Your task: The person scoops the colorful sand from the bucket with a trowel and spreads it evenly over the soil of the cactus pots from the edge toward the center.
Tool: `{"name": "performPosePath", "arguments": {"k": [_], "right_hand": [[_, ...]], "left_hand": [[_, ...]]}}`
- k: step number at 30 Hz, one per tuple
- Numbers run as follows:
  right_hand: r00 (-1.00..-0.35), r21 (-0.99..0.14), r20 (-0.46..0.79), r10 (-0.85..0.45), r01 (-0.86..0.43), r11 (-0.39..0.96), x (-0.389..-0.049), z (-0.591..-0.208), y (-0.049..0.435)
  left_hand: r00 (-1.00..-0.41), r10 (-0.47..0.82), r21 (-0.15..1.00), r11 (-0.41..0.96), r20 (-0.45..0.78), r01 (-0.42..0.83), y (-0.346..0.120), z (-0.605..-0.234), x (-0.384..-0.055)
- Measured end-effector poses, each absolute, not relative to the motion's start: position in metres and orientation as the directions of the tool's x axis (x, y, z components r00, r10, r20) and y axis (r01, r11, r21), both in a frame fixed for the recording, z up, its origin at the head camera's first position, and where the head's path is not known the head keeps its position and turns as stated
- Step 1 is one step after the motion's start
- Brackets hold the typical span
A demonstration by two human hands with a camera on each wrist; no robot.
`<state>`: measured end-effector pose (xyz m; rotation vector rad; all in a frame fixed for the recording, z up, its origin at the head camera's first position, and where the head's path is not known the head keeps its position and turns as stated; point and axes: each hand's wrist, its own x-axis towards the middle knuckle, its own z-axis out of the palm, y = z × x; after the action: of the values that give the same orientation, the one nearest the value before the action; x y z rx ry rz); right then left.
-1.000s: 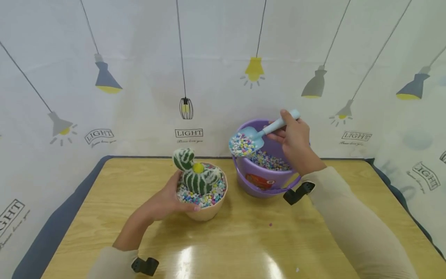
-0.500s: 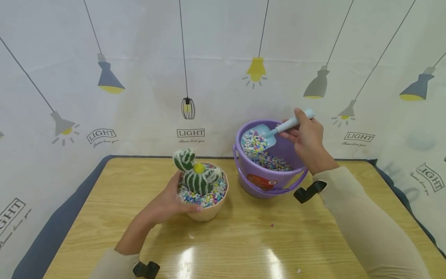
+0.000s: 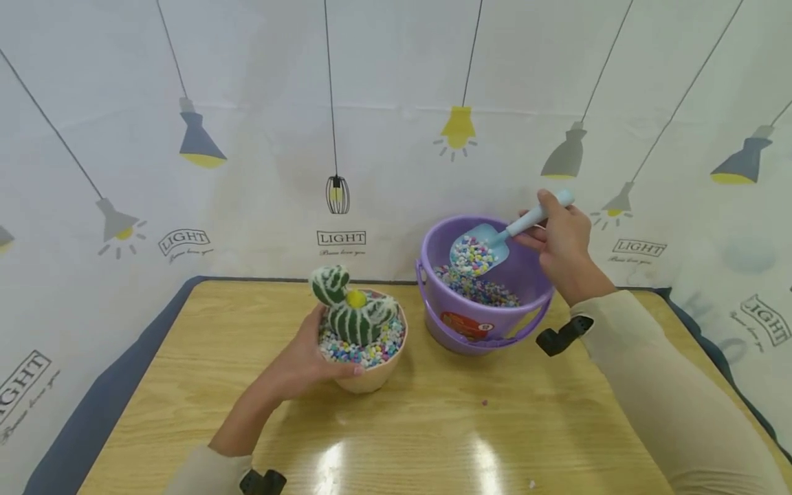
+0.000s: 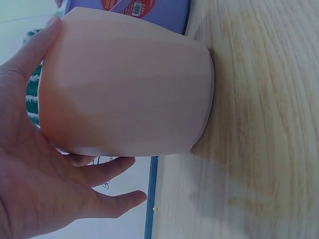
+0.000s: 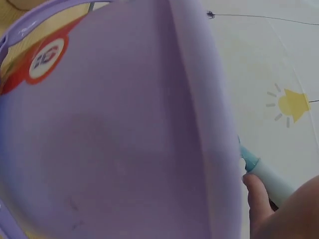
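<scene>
My right hand (image 3: 562, 237) grips the handle of a light blue scoop (image 3: 500, 240), whose blade carries small multicoloured pebbles (image 3: 475, 256). The scoop is over the mouth of a purple bucket (image 3: 452, 295), which holds more of the same pebbles. In the right wrist view the bucket wall hides the scoop's blade. My left hand (image 3: 303, 361) holds the side of a pale peach pot (image 4: 124, 84), thumb along the near rim and fingers round the far side. A green and white fuzzy cactus (image 3: 355, 323) with a yellow ball stands in the pot among pebbles.
The wooden table (image 3: 408, 433) ends at a white cloth backdrop (image 3: 396, 158) printed with lamps, close behind the bucket. The bucket's handle (image 3: 489, 342) hangs down on its near side. A tiny pink pebble (image 3: 485, 403) lies on the tabletop.
My right hand has moved to the right with the loaded scoop, from the bucket's left rim to over its opening. My left hand stays on the pot.
</scene>
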<state>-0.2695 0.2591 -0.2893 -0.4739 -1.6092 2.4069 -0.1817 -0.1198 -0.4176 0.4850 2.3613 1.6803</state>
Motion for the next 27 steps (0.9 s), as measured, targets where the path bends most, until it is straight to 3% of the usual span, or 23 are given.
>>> {"name": "performPosePath", "arguments": {"k": [17, 27], "right_hand": [[-0.95, -0.943, -0.154, 0.272, 0.059, -0.328, -0.279, -0.303, 0.267], [-0.963, -0.97, -0.176, 0.202, 0.135, -0.2, -0.282, -0.305, 0.262]], "left_hand": [[-0.922, 0.387, 0.936, 0.317, 0.021, 0.154, -0.111, -0.415, -0.227], [-0.93, 0.367, 0.919, 0.371, -0.013, 0.134, -0.107, -0.409, -0.248]]}}
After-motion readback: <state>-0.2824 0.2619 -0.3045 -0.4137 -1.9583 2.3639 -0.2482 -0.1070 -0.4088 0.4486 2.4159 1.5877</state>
